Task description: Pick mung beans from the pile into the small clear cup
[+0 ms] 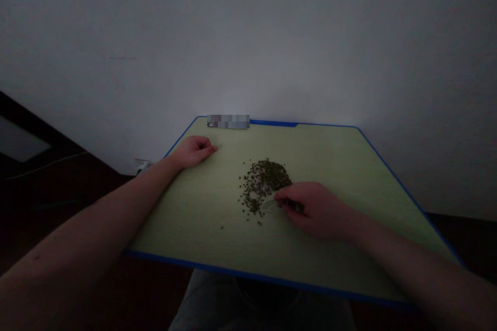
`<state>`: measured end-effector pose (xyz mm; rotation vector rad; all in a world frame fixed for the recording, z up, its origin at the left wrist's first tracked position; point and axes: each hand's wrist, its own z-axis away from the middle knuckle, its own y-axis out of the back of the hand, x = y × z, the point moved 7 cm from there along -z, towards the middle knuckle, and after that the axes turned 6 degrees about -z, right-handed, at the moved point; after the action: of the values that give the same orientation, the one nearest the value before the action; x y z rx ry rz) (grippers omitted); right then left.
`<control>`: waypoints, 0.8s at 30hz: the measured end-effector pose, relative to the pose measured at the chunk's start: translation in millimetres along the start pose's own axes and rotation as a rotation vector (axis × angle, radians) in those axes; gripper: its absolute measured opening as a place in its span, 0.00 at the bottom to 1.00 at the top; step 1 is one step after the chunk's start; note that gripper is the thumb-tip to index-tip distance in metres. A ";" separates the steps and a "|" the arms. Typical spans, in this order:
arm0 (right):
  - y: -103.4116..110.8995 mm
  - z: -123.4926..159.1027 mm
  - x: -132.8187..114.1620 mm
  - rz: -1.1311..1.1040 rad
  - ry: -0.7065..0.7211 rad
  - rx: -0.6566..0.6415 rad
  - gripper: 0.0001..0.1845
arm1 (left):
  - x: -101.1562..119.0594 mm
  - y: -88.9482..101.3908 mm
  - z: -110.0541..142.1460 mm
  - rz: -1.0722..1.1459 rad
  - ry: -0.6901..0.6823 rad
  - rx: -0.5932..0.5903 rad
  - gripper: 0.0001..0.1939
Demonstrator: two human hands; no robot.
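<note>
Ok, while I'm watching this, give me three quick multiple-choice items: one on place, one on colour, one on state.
1. Where is the right hand?
A) At the board's far edge
B) At the edge of the pile of green beans
C) Off the board

2. What colour is the edging of the board?
A) Blue
B) Red
C) White

3. How is the left hand posed?
A) Flat, fingers spread
B) Raised in the air
C) Curled, resting on the board

1: B, it lies at the pile's lower right.
2: A, a blue strip lines the near side.
3: C, its fingers curl against the surface.
</note>
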<state>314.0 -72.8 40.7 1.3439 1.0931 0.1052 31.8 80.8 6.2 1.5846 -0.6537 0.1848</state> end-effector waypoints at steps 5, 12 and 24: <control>20.8 4.7 -1.4 -0.081 -0.099 0.117 0.13 | 1.3 -8.4 -9.9 -0.050 0.017 -0.157 0.22; 10.0 8.2 -5.4 -0.020 -0.186 -0.065 0.22 | 16.5 -0.4 4.7 -0.168 -0.079 -0.004 0.21; 13.9 -0.1 6.9 0.045 -0.191 -0.026 0.21 | 11.6 -0.9 2.6 -0.124 -0.094 -0.038 0.20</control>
<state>324.7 -64.3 48.1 1.3273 0.8984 0.0239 41.1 74.8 10.7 1.5987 -0.6257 0.0058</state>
